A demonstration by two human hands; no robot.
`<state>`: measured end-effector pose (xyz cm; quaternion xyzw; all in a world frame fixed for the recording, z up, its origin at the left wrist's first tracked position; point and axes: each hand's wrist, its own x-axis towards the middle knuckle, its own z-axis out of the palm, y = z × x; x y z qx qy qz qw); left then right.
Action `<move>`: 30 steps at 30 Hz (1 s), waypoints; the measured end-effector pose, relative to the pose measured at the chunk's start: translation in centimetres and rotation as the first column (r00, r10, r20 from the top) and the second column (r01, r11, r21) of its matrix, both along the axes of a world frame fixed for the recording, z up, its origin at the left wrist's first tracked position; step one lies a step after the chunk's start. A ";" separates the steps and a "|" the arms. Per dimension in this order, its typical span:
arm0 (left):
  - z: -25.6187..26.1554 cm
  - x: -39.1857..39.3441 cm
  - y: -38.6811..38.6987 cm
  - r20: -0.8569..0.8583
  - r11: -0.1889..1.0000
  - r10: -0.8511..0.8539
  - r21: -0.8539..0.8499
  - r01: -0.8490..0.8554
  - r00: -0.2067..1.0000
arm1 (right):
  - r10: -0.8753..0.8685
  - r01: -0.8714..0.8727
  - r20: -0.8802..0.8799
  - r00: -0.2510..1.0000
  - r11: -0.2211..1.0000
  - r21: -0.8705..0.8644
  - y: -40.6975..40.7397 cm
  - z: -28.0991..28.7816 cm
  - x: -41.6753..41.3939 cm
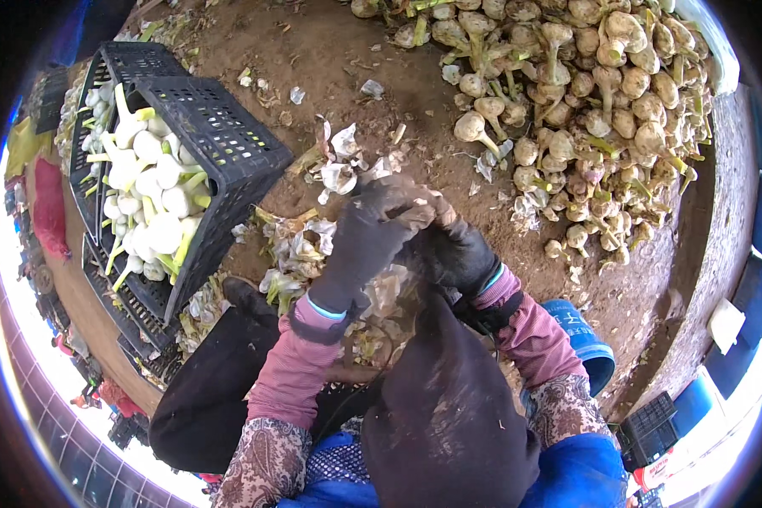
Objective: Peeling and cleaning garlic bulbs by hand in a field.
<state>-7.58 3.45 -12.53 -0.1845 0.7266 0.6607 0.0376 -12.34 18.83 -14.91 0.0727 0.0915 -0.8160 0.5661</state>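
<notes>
My left hand (381, 222) and my right hand (447, 238), both in dark gloves with bare-looking, soiled fingertips, meet at the middle of the view. Their fingers are bent in towards each other; whatever may lie between them is hidden. Loose white garlic skins (340, 178) lie on the dirt just beyond my left hand, and more skins and stalk pieces (292, 247) lie beside it. To the left, peeled white garlic bulbs (159, 184) with green stems fill a tilted black plastic crate (228, 127). At the upper right is a large heap of unpeeled, soil-stained garlic bulbs (584, 95).
A blue plastic bucket (581, 343) lies right of my right forearm. A long concrete ledge (717, 222) edges the right side. More black crates (146, 317) sit under and behind the filled one. A red mesh sack (49, 209) lies far left.
</notes>
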 end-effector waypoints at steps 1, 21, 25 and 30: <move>0.2 0.0 -0.1 0.166 0.979 -0.001 0.202 -0.034 0.986 | 0.011 -0.011 -0.028 1.000 1.000 0.005 0.0 -0.3 -0.4; -3.3 1.9 -0.7 0.019 0.980 0.112 0.166 -0.114 0.994 | 0.720 0.739 -0.683 0.127 0.391 0.549 3.9 -8.6 -6.8; -3.8 2.3 -1.4 -0.002 0.998 0.001 -0.055 -0.001 1.000 | 0.499 0.620 -0.865 -0.061 0.698 0.359 1.4 -3.0 -4.2; 0.4 2.2 -1.5 0.123 0.944 0.152 0.277 -0.181 0.981 | -0.018 0.312 -0.525 0.851 0.821 0.478 1.0 -1.7 -1.8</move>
